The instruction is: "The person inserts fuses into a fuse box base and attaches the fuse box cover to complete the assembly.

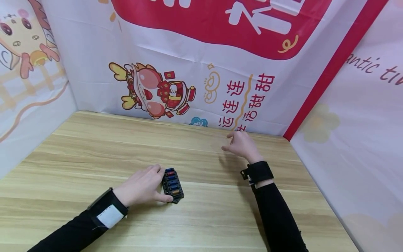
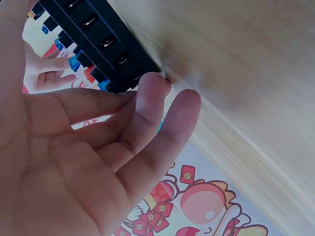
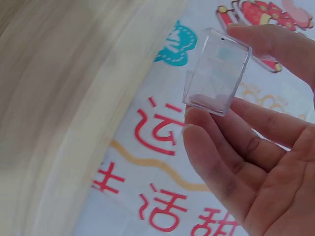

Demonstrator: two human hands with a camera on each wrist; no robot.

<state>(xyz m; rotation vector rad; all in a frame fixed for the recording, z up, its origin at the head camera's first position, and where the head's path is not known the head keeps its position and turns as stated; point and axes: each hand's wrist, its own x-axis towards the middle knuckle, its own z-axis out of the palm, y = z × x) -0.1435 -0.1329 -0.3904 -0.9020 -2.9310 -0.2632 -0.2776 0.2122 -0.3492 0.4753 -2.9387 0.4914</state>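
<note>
A black fuse box with a row of blue, red and orange blade fuses is at the middle of the table. My left hand grips it from the left, thumb at the near end and fingers at the far end. In the left wrist view, the side of the fuse box shows a line of slots, and two fingers extend past its end. Farther back and to the right, my right hand pinches a clear plastic cover between thumb and fingertips. The cover is see-through and box-shaped.
The wooden table ends at a printed cloth backdrop behind my right hand. Cloth walls also stand at the left and the right. Black bands wrap both wrists.
</note>
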